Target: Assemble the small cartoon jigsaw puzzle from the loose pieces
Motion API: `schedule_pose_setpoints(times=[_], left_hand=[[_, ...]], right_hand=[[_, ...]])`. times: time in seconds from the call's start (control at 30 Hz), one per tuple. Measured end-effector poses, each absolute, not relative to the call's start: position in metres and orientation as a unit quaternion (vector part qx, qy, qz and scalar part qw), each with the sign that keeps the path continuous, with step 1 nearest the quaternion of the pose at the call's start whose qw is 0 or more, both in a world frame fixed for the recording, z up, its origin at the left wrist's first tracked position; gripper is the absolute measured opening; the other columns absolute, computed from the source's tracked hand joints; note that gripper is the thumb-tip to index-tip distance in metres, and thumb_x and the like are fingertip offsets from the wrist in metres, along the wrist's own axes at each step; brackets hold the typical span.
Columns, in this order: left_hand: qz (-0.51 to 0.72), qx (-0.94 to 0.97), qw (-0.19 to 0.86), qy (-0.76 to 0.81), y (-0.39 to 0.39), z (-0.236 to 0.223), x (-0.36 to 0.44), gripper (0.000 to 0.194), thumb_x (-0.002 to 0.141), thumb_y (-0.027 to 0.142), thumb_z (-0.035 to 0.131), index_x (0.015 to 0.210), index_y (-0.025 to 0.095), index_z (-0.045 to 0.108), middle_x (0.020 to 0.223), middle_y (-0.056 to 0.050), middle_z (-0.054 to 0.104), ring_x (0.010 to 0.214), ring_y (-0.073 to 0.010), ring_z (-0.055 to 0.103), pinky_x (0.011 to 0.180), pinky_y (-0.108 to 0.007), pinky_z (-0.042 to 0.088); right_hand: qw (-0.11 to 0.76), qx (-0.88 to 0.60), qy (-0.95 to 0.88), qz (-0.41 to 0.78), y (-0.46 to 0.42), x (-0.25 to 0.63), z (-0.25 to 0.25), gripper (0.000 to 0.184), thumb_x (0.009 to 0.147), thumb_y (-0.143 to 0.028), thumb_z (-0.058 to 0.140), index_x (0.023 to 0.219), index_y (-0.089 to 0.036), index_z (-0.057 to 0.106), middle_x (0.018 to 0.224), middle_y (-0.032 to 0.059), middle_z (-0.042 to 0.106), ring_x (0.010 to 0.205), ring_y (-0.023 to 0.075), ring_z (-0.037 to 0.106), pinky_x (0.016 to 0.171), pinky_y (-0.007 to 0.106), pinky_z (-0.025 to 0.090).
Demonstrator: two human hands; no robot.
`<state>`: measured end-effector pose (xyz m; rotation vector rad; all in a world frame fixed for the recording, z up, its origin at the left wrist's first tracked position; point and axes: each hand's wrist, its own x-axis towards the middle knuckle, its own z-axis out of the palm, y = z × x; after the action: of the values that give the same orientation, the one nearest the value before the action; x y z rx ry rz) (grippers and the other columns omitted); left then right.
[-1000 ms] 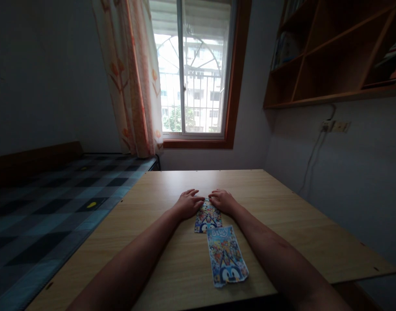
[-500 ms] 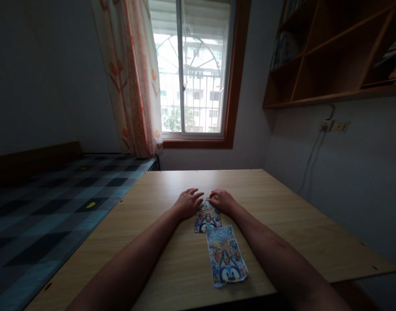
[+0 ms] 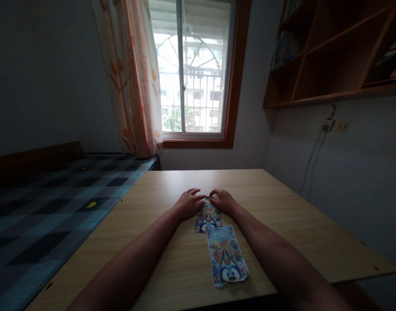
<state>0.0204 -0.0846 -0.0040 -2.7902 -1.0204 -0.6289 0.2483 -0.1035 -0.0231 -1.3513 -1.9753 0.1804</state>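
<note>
On the table lies a small colourful picture (image 3: pixel 209 216) that looks like a jigsaw puzzle, with a blue cartoon dog at its near end. My left hand (image 3: pixel 189 204) rests along its left side, fingers stretched, and one fingertip reaches to its far edge. At that far edge my right hand (image 3: pixel 222 201) has its fingers bent together on a small dark-green puzzle piece (image 3: pixel 207 198), partly hidden by the fingertips. Closer to me, a larger paper print (image 3: pixel 227 255) with the same picture and "Bluey" lettering lies flat, its near edge torn and slightly curled.
The pale wooden table (image 3: pixel 172 268) has its far edge below a window (image 3: pixel 201 86). A bed with a checked cover (image 3: pixel 71 194) stands to the left. Wooden shelves (image 3: pixel 334 65) hang on the right wall above a socket (image 3: pixel 334 125) with a cable.
A finger of my left hand has stretched right, toward the small piece at the far edge. My right hand has barely shifted. Both pictures lie where they were.
</note>
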Motion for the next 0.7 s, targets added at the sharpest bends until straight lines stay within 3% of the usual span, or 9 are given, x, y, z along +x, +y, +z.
schedule_pose_setpoints(times=[0.7], left_hand=[[-0.215, -0.931, 0.045, -0.291, -0.0857, -0.0039, 0.0206, 0.036, 0.099, 0.042, 0.050, 0.127, 0.034, 0.072, 0.141, -0.007, 0.062, 0.134, -0.0313, 0.052, 0.112, -0.052, 0.043]], right_hand=[[0.406, -0.489, -0.767, 0.089, -0.1061, 0.2480, -0.0227, 0.011, 0.083, -0.019, 0.069, 0.089, -0.023, 0.077, 0.091, 0.0024, 0.079, 0.087, 0.0197, 0.072, 0.082, 0.028, 0.051]])
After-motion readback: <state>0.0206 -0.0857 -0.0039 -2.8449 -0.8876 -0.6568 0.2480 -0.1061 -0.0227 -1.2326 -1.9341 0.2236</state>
